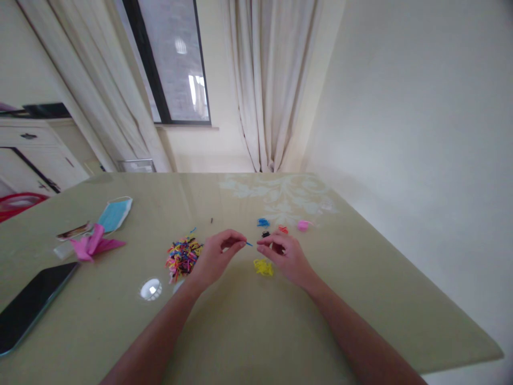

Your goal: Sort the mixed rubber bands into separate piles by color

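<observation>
Over the middle of the table, my left hand (219,254) pinches a thin blue rubber band (249,244) between thumb and fingers. Just to its right is my right hand (287,255), fingertips drawn together close to the band's free end; whether they hold anything is too small to make out. A mixed heap of small coloured rubber bands (184,256) lies left of my left hand, partly behind it. Below my right fingertips sits a yellow pile (263,268). Beyond that hand are blue (263,222), black (265,234), red (282,229) and pink (303,225) bands in separate small piles.
On the left lie a phone (34,302), a pink folded-paper shape (96,244) and a blue face mask (115,215). A clear domed object (151,289) rests near my left forearm. One dark bit (212,220) lies farther back. A wall (420,133) runs along the table's right side.
</observation>
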`<state>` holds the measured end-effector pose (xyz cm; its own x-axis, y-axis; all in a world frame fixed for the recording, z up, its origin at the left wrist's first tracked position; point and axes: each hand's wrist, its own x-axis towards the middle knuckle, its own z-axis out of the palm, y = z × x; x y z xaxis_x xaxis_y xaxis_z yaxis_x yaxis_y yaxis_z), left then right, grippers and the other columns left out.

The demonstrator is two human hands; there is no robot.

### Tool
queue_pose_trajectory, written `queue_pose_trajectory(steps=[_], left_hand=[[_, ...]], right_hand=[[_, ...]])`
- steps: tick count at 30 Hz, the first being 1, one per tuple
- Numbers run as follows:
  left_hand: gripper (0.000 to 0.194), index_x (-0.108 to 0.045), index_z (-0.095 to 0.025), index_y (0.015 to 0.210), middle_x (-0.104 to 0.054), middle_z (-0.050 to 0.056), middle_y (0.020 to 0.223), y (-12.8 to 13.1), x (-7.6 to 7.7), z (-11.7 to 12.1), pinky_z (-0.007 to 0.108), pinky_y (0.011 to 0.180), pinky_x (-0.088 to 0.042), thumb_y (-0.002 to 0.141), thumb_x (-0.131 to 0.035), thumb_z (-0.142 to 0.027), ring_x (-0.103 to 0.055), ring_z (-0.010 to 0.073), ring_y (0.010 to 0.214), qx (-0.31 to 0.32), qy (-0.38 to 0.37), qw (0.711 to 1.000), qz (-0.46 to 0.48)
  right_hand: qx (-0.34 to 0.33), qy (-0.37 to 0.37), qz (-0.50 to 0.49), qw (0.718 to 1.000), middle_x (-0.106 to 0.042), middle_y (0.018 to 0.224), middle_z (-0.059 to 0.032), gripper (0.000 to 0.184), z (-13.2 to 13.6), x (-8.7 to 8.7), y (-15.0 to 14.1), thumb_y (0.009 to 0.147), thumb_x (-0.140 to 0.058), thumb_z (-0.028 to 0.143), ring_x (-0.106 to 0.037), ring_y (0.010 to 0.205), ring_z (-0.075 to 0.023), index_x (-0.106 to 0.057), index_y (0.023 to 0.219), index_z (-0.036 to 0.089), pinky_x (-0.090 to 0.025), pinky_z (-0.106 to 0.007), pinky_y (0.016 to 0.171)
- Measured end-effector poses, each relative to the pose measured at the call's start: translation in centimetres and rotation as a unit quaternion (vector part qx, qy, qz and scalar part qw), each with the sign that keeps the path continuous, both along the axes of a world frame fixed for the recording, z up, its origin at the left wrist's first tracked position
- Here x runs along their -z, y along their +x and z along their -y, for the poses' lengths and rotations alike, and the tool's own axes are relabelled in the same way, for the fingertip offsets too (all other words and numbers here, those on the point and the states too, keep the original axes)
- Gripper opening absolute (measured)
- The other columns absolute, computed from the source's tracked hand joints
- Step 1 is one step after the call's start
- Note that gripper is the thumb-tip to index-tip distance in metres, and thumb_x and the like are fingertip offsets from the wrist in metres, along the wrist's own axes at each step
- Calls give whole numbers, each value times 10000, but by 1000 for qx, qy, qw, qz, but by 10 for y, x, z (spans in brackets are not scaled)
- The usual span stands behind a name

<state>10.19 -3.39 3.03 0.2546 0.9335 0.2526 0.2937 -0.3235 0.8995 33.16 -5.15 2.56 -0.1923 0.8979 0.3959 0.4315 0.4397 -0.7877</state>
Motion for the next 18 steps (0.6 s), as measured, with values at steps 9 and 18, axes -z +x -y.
queue_pose_trajectory(steps=[9, 18], left_hand=[[263, -763, -192, 946, -804, 64, 923, 14, -3, 14, 319, 848, -600, 875, -733, -443, -746, 200, 863, 35, -21, 998, 44], [209, -752, -226, 1102, -745, 111, 1187, -14, 6, -1, 442, 1034, -476, 941, -628, -273, -651, 314, 1164, -165, 79, 908, -377]], right_hand=[[9, 41, -14, 999, -643, 718, -15, 127, 6, -3, -2, 912, -697, 275, -514, 583, -123, -786, 871, 194, -419, -257, 542], [50, 273, -64, 959, -699, 776, -21, 177, 45, -48, 7, 897, -739, 114, -565, 604, -134, -796, 977, 261, -496, -280, 538]])
